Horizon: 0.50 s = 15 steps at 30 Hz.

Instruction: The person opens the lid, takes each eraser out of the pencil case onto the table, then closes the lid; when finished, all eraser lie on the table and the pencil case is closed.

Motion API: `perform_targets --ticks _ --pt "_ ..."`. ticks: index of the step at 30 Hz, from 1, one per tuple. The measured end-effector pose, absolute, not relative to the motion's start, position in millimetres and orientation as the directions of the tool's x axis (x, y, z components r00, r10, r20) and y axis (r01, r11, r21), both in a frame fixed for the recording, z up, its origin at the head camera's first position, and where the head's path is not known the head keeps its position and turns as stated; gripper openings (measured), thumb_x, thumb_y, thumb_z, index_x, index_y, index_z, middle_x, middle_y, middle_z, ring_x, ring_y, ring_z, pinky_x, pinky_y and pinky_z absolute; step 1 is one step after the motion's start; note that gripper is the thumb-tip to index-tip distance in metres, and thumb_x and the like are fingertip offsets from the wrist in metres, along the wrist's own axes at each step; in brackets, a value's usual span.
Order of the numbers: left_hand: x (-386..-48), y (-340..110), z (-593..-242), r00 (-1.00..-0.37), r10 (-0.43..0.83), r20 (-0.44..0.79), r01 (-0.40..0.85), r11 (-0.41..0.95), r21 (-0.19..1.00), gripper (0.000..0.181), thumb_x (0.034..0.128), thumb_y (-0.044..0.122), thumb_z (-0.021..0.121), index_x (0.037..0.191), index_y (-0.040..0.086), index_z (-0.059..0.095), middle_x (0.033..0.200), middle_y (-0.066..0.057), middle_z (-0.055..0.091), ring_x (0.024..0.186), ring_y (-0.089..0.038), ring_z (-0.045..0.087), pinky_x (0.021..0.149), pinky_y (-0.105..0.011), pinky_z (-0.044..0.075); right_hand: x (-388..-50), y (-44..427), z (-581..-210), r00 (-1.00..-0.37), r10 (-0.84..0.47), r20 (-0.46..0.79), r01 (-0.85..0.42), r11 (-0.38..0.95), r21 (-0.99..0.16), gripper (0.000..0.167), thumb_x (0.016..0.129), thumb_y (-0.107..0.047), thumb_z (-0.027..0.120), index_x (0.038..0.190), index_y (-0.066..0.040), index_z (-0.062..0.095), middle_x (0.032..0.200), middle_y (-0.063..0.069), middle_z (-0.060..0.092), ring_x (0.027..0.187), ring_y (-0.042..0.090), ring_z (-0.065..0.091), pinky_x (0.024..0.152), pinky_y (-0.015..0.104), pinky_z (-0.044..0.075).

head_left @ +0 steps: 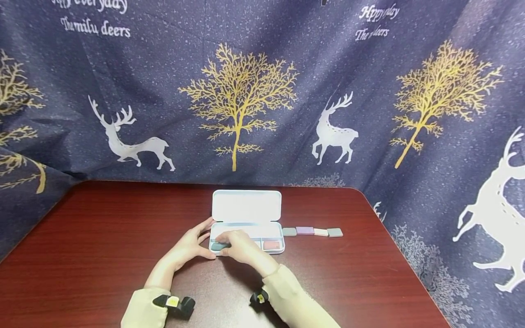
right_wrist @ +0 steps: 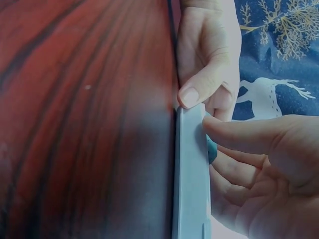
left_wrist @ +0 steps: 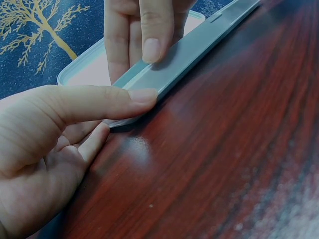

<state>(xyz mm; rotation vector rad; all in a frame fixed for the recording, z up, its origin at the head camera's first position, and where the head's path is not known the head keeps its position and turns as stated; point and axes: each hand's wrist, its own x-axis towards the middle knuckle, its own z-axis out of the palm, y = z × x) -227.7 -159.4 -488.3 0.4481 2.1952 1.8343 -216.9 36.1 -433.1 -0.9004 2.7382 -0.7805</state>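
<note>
A pale blue box (head_left: 270,229) lies on the table with its lid (head_left: 247,206) open at the back. At the box's left end, my left hand (head_left: 186,249) grips it, thumb at the front corner and fingers at the side and back. My right hand (head_left: 243,248) reaches into the front left compartment and pinches a teal block (head_left: 217,246). In the right wrist view, part of the teal block (right_wrist: 213,151) shows behind the box's front wall (right_wrist: 192,169), beside my right thumb; my fingers hide some of it. A pink block (head_left: 271,245) lies in the front right compartment.
Right of the box, a row runs sideways on the table (head_left: 369,273): a grey-green block (head_left: 289,232), a purple block (head_left: 305,230), a cream block (head_left: 321,232) and another grey-green block (head_left: 335,233). A patterned dark cloth (head_left: 270,155) hangs behind the table.
</note>
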Motion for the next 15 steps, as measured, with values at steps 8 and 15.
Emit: perform_targets --ticks 8,15 --pt "-227.2 -159.2 -488.8 -0.923 0.386 0.006 0.075 0.163 0.984 0.112 0.0643 -0.005 0.083 0.153 -0.007 0.014 0.154 -0.033 0.023 0.143 -0.047 0.027 0.109 -0.034 0.048 -215.6 34.4 -432.3 -0.817 -0.577 0.002 -0.501 0.707 -0.499 0.028 0.085 -0.011 0.073 0.111 -0.004 0.072 0.111 0.006 0.074 0.108 0.016 0.068 0.095 0.021 0.055" --pt "-227.1 -159.3 -488.8 -0.924 0.382 0.007 0.075 0.165 0.983 0.112 0.0644 -0.005 0.083 0.153 -0.007 0.015 0.155 -0.033 0.023 0.143 -0.047 0.027 0.109 -0.034 0.048 -218.3 34.6 -432.2 -0.811 -0.585 -0.006 -0.492 0.687 -0.534 0.028 0.084 -0.010 0.073 0.111 -0.002 0.072 0.110 0.008 0.074 0.106 0.018 0.069 0.093 0.022 0.056"
